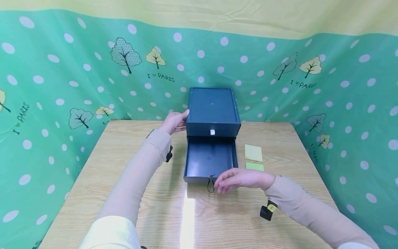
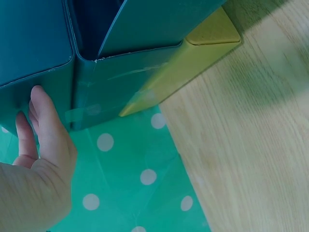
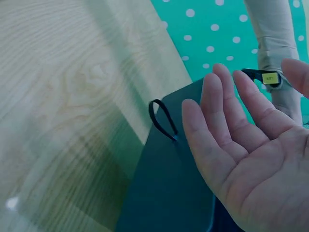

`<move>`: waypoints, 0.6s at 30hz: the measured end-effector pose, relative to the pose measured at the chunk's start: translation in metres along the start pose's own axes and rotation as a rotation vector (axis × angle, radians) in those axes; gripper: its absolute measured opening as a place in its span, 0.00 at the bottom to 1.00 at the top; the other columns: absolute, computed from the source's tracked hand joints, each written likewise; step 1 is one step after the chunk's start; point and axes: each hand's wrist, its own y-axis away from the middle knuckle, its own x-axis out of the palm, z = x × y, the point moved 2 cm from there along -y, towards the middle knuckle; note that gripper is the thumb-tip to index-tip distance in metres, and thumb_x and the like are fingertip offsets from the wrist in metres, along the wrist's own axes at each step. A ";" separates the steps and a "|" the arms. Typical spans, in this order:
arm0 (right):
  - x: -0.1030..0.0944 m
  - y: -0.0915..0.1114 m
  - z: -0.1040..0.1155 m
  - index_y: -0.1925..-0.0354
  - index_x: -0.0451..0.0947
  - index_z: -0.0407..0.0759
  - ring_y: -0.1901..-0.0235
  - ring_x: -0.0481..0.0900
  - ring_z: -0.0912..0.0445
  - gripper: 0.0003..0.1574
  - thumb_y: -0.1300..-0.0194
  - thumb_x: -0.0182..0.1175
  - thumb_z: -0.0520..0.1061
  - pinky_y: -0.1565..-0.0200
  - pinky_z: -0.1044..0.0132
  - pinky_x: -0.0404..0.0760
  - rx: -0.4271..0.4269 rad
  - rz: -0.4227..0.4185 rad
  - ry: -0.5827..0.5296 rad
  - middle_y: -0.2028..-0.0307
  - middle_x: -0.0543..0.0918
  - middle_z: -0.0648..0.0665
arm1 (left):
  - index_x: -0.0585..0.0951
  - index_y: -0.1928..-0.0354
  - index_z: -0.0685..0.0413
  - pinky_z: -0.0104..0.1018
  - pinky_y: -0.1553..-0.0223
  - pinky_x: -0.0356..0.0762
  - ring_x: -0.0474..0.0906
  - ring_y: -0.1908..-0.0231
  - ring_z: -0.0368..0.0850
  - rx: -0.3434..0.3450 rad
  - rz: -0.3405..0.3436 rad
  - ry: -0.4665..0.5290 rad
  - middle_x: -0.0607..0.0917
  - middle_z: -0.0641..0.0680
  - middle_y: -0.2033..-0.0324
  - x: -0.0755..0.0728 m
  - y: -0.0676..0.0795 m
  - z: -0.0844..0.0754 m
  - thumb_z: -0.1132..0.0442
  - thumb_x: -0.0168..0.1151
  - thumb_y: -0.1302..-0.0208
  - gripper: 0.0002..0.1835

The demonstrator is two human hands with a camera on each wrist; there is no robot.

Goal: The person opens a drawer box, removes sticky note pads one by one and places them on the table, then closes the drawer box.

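A dark blue two-tier drawer box [image 1: 212,105] stands at the back of the table, its lower drawer [image 1: 209,157] pulled out toward me. Its upper drawer is closed and has a small white tab [image 1: 212,132]. My left hand [image 1: 175,121] rests with relaxed fingers against the box's left side; the left wrist view shows its fingertips [image 2: 37,92] at the blue wall. Beside the lower drawer's front, my right hand [image 1: 240,178] is held with loosely bent fingers, palm visible in the right wrist view. A black loop pull [image 3: 152,116] hangs from that front, apart from the fingers.
Right of the drawer lie a pale yellow sticky note pad [image 1: 253,153] and a green one [image 1: 254,166]. A yellow block-like piece [image 2: 207,36] shows under the blue box in the left wrist view. Behind the wooden table [image 1: 130,145] hangs a green dotted curtain [image 1: 130,93].
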 end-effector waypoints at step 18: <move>0.016 -0.009 -0.037 0.46 0.68 0.22 0.61 0.81 0.58 0.27 0.30 0.50 0.46 0.44 0.50 0.77 0.110 -0.001 -0.171 0.58 0.83 0.37 | 0.73 0.48 0.61 0.40 0.46 0.78 0.76 0.68 0.39 0.002 0.001 0.007 0.78 0.50 0.69 0.001 -0.001 0.001 0.47 0.54 0.33 0.24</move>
